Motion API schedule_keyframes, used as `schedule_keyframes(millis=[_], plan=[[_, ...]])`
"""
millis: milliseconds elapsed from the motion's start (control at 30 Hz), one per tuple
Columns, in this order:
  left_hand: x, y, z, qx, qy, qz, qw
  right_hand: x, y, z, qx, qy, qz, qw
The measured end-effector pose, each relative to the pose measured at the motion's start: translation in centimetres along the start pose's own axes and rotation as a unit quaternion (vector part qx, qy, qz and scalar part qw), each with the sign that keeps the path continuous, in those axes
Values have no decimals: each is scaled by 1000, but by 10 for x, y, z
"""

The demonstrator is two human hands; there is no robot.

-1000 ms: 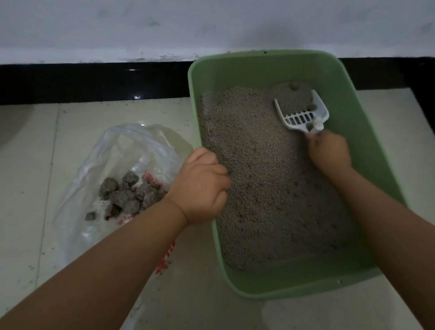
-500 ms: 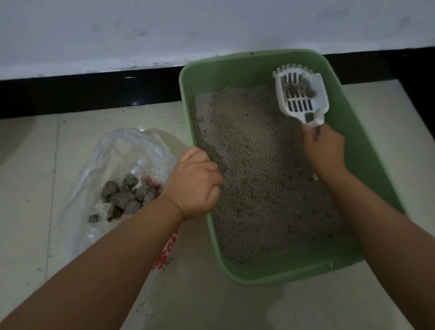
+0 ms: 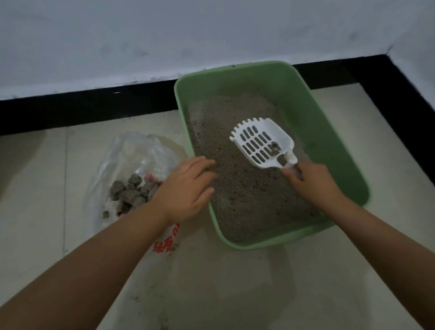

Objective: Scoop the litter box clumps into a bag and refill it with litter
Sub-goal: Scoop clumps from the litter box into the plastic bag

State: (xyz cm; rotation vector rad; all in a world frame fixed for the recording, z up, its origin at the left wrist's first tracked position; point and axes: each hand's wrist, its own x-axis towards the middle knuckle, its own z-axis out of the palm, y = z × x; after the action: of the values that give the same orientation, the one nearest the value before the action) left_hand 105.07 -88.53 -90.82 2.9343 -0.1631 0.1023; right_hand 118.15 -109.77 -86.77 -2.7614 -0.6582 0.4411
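The green litter box (image 3: 309, 109) stands on the tiled floor (image 3: 41, 180), full of grey litter (image 3: 239, 189). The right hand (image 3: 311, 180) grips the white slotted scoop (image 3: 263, 142) above it, 1 small clump (image 3: 274, 147) inside. At 9 o'clock lies the clear bag (image 3: 131, 156) with dark clumps (image 3: 130, 193). The left hand (image 3: 187, 188), fingers relaxed, rests at the box's left rim.

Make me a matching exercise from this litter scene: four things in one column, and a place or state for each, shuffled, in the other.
Things:
1. scoop
2. plastic bag
3. litter box
4. left hand

Places or states:
A. lies on the floor with grey clumps in it
B. green, against the wall, holds litter
C. white, slotted, gripped by the right hand
D. fingers straight, at the box's near left rim

Pairs: 1-C, 2-A, 3-B, 4-D
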Motion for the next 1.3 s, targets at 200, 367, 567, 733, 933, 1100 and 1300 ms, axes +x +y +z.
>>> schedule_keyframes(millis=[200, 367, 567, 733, 933, 1100, 1300], plan=[[-38, -23, -26, 29, 59, -219, 973, -17, -30, 7, 26, -4, -82, 996], [-82, -47, -47, 14, 48, -414, 909, -30, -85, 18, 66, -46, -150, 985], [-107, -52, -54, -159, 128, -443, 873, -33, -146, 33, -183, -45, -274, 943], [-102, -52, -57, -222, 183, -451, 845, -29, -166, 50, -284, 44, -288, 914], [-102, -56, -53, -163, 186, -464, 851, -25, -160, 34, -243, 24, -255, 936], [-84, -41, -44, -67, 240, -219, 943, -9, -99, -24, -101, -5, -127, 987], [-22, 11, -22, -119, 120, 8, 986, -15, -19, -77, -232, -176, 68, 954]])
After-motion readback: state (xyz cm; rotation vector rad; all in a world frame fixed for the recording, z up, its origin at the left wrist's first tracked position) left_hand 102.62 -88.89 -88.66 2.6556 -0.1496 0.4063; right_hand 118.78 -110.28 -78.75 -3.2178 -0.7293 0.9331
